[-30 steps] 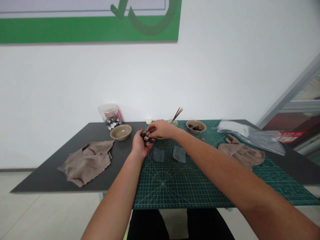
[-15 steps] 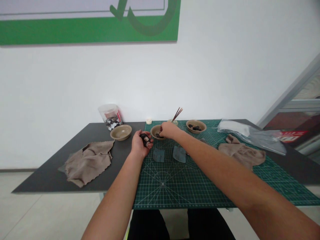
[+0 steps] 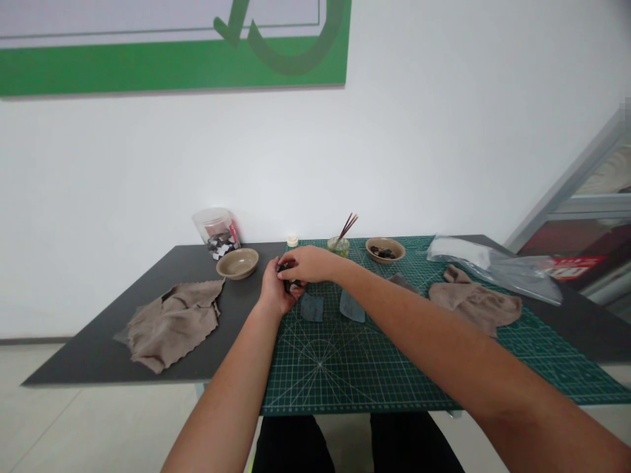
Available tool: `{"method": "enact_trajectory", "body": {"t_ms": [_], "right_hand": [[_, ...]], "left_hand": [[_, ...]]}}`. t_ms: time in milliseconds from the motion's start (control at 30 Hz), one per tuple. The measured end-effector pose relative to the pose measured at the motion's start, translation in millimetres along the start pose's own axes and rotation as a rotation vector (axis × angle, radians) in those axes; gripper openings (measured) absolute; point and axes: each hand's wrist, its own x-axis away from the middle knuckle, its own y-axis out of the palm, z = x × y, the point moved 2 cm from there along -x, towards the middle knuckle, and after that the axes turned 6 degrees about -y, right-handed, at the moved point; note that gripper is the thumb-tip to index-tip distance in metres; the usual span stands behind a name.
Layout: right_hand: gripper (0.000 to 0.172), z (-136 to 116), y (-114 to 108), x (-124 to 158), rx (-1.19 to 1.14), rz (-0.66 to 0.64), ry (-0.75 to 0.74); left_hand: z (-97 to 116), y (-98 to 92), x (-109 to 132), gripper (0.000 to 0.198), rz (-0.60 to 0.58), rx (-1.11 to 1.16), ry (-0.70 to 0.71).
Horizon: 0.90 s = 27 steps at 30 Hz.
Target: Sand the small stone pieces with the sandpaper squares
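My left hand (image 3: 275, 290) is cupped palm up above the left edge of the green cutting mat (image 3: 345, 368). Small dark pieces (image 3: 292, 286) with some lighter patches lie in its curled fingers; their exact kind is unclear. My right hand (image 3: 313, 264) reaches across, fingers pinched together over the left palm and touching the pieces there. Whatever is between its fingertips is hidden. Two bluish-grey squares, a left square (image 3: 312, 307) and a right square (image 3: 351, 307), rest on the mat just below the hands.
An empty-looking bowl (image 3: 237, 264) and a clear jar of pieces (image 3: 217, 231) stand at left. Behind are a glass with thin brown sticks (image 3: 338, 246) and a bowl of dark pieces (image 3: 386, 258). Brown cloths (image 3: 172, 322) lie on both sides; a plastic bag (image 3: 497, 272) is right.
My right hand has moved left from the middle bowl to my left palm. The middle bowl is now hidden behind it. My left hand has stayed nearly in place.
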Motion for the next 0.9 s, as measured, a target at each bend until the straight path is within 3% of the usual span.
{"method": "enact_trajectory", "body": {"t_ms": [267,400,600,767,833,900], "right_hand": [[0.023,16,5,-5,-0.14,-0.016,0.131],[0.023,24,9,-7,-0.223,0.048,0.166],[0.026,33,7,-5,-0.449,0.183,0.217],[0.031,47,-10,7,-0.073,0.373,0.337],[0.035,53,-11,11,0.094,0.34,0.38],[0.035,58,-5,13,0.21,0.215,0.393]], "left_hand": [[-2,5.2,5,0.042,-0.031,-0.063,-0.056],[-3,6.9,7,0.046,-0.078,-0.073,-0.086],[-2,2.3,3,0.026,-0.077,-0.016,-0.073],[1,-1.1,1,0.017,-0.028,0.037,0.004],[2,-0.9,1,0.018,-0.019,0.049,0.025],[3,-0.2,2,0.022,-0.017,0.055,0.029]]}}
